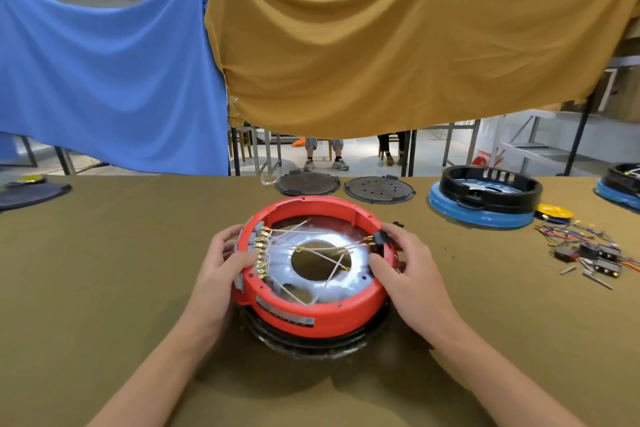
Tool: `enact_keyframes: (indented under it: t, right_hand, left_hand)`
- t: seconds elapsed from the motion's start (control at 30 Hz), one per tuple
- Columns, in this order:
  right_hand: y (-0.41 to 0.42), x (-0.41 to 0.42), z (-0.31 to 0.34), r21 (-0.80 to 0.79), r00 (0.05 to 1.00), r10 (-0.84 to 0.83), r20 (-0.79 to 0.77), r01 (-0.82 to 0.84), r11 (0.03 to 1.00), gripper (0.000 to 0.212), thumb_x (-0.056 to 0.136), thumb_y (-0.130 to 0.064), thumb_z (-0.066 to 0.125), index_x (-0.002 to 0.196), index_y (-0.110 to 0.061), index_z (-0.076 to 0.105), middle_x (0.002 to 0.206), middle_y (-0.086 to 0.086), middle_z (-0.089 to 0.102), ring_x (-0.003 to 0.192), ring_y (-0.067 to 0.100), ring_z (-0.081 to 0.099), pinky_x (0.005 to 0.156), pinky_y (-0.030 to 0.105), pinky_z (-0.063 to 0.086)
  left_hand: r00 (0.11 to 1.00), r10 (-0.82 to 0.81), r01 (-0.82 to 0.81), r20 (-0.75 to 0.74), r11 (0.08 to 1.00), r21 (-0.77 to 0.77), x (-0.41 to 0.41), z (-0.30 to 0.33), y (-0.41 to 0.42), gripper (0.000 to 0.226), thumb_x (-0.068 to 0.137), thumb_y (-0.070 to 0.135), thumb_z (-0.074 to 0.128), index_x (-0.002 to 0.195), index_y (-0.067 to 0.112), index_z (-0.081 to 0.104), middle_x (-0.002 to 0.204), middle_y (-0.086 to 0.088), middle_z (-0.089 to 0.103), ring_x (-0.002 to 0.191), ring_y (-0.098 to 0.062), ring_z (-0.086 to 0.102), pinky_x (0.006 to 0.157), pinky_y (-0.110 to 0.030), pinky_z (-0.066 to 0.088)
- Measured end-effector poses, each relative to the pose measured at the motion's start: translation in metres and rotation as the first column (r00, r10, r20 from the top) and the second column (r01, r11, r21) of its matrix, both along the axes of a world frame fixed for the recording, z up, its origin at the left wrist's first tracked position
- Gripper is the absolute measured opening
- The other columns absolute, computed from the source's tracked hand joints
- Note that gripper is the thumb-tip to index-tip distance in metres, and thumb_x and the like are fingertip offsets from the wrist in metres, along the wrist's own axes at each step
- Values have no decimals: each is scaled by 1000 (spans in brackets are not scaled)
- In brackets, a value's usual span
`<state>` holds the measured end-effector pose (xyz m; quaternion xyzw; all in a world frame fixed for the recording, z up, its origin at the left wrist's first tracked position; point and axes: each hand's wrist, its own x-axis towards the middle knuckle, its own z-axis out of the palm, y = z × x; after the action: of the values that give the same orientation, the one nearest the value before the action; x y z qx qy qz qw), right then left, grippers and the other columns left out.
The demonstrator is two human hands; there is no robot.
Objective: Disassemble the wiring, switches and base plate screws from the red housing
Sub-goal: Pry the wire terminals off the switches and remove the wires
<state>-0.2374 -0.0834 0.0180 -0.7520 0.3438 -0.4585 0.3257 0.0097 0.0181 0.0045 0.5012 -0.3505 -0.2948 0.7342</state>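
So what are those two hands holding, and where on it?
The red housing: the left hand grips its left rim by the row of brass terminals, the right hand its right rim at the black switch.

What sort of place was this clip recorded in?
Probably a workshop or teardown station in a large hall. A cloth-covered table holds the red housing gripped by both hands, a similar blue housing, and a pile of loose wires and switches. Hung cloths screen it off.

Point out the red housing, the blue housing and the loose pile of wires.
red housing (311,314): head view, on its near outer wall.
blue housing (481,217): head view, on its blue lower band.
pile of wires (581,243): head view, on the tangled middle.
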Motion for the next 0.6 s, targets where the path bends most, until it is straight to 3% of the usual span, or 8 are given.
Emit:
enact_keyframes:
  t: [0.1,0.23,0.3,0.37,0.43,0.5,0.57,0.6]
  right_hand:
    - [3,-1,4,-21,993,-8,116,11,1000,33,90,-44,60,121,-49,51,110,-25,51,115,4,49,91,23,44]
    - [-3,-6,14,216,979,132,153,-164,963,59,79,-57,59,137,-45,49,134,-14,49,123,8,53,102,37,47]
    - [-6,-10,21,345,938,301,172,-344,873,55,81,-52,62,135,-47,52,131,-8,62,115,13,64,99,40,49]
    - [-8,-14,24,400,916,358,183,-402,824,39,90,-38,61,129,-40,61,120,-3,71,106,17,70,93,40,51]
    - [-6,-11,22,388,952,254,171,-302,871,28,96,-23,55,117,-35,70,105,1,76,93,17,73,82,35,53]
    - [-2,-8,17,356,964,166,208,-233,905,33,96,-17,52,107,-39,74,95,0,77,81,17,73,70,31,52]
    - [0,-5,14,337,955,130,265,-218,916,38,96,-16,53,99,-47,74,93,-2,77,82,20,73,69,33,54]
    - [1,-4,12,330,949,99,298,-200,923,38,96,-15,54,97,-47,75,95,-3,77,86,21,73,72,37,56]
  left_hand:
    - [996,2,-4,-92,1000,-27,6,5,-1,51,66,17,66,116,22,64,107,-8,66,88,-26,64,76,-40,50]
    - [980,-156,158,-122,987,4,5,12,-1,58,66,15,62,123,7,61,109,-20,63,95,-34,58,74,-36,53]
    - [962,-241,247,-129,969,25,0,16,-1,61,68,13,60,128,3,58,115,-23,67,100,-35,64,78,-35,58]
    - [949,-286,295,-134,954,53,-2,19,0,59,74,13,59,132,2,56,121,-23,67,105,-34,66,86,-38,57]
    - [937,-317,331,-148,940,79,-4,20,1,52,84,17,53,135,7,57,125,-22,66,113,-36,64,99,-45,50]
    - [938,-312,330,-152,937,116,-3,19,3,47,90,27,54,135,14,58,126,-17,67,118,-34,63,107,-49,44]
    - [951,-276,298,-136,937,183,2,18,5,45,90,41,57,126,16,65,119,-11,71,111,-30,67,102,-47,48]
    - [957,-263,286,-125,931,229,6,18,7,46,86,49,61,117,16,71,110,-8,72,99,-27,70,92,-43,52]
